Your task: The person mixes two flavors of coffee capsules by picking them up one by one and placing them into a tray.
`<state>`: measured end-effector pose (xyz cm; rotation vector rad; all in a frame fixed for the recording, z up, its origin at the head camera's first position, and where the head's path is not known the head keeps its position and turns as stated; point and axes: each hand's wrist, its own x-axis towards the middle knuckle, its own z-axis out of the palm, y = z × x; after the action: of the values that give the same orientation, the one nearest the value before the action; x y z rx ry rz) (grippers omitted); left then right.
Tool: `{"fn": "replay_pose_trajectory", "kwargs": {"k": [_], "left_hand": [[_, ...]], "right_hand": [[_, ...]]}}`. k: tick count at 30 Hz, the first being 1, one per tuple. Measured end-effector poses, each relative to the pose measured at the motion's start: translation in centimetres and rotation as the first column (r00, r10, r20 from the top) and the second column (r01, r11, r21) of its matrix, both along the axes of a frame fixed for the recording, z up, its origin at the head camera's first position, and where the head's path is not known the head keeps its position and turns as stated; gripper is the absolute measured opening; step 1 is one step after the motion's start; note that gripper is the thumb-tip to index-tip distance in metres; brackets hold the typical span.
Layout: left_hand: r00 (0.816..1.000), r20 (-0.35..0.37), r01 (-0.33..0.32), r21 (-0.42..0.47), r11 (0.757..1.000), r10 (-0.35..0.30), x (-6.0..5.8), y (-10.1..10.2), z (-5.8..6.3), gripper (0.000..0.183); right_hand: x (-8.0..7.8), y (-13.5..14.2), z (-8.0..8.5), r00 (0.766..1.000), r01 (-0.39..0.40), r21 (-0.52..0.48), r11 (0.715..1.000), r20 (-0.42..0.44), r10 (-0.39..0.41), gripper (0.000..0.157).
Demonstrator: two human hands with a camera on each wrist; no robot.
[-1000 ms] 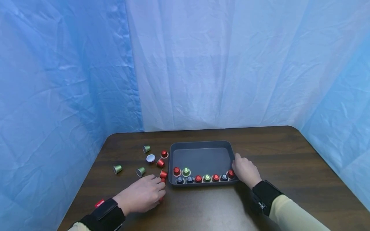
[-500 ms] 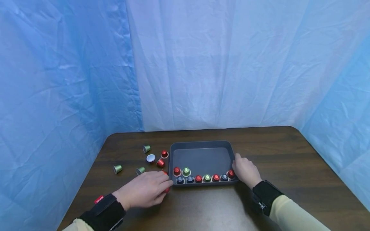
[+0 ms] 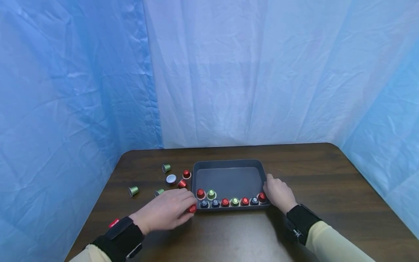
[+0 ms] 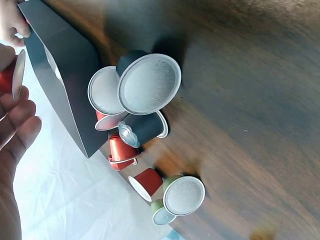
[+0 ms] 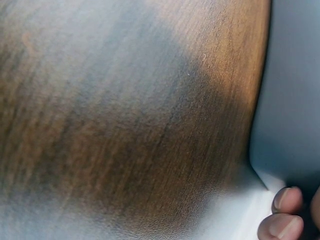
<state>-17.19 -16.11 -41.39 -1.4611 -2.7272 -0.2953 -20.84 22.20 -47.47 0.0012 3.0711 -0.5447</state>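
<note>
My left hand [image 3: 167, 210] pinches a red coffee capsule [image 3: 192, 209] just off the near left corner of the dark grey tray [image 3: 230, 177]. In the left wrist view, the fingertips hold that capsule with its pale foil lid turned sideways. My right hand [image 3: 279, 193] grips the tray's right rim near the front; in the right wrist view its fingertips [image 5: 286, 227] are against the tray's edge. Upside-down red, green and dark blue capsules line the tray's front, with a red capsule [image 3: 200, 194] and a green capsule [image 3: 211, 194] behind them at the left.
Loose capsules lie left of the tray: a red one [image 3: 186, 174] stands lid-down, while a green one [image 3: 133, 191] lies on its side. Below the left hand, the left wrist view shows a dark capsule [image 4: 150, 84] among several others. Blue-white sheets [image 3: 209, 72] hang behind the table.
My left hand has picked up the red capsule and moved right with it, toward the tray's near left corner. The right hand and the tray have stayed in place.
</note>
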Motion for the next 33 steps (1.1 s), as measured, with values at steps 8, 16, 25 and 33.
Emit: {"fn": "replay_pose_trajectory", "kwargs": {"k": [8, 16, 25, 33], "left_hand": [[0.999, -0.021, -0.046, 0.033, 0.998, 0.047, -0.5, 0.4, 0.1, 0.03], [0.997, -0.016, -0.072, 0.038, 0.997, 0.073, -0.9, 0.6, 0.3, 0.028], [0.996, -0.007, -0.089, 0.064, 0.994, 0.09, -1.3, 0.9, 0.2, 0.029], [0.995, 0.013, -0.102, 0.068, 0.993, 0.101, -1.7, 1.5, 0.1, 0.03]], "right_hand": [[0.0, 0.0, 0.1, 1.0, -0.005, 0.004, 1.0, 0.003, 0.005, 0.032], [0.0, 0.0, 0.0, 1.0, -0.003, 0.006, 1.0, 0.009, 0.003, 0.03], [0.1, 0.0, 0.0, 1.0, -0.015, 0.008, 1.0, -0.013, 0.015, 0.029], [0.2, 0.0, 0.1, 1.0, -0.017, -0.003, 1.0, -0.008, 0.017, 0.03]]}}
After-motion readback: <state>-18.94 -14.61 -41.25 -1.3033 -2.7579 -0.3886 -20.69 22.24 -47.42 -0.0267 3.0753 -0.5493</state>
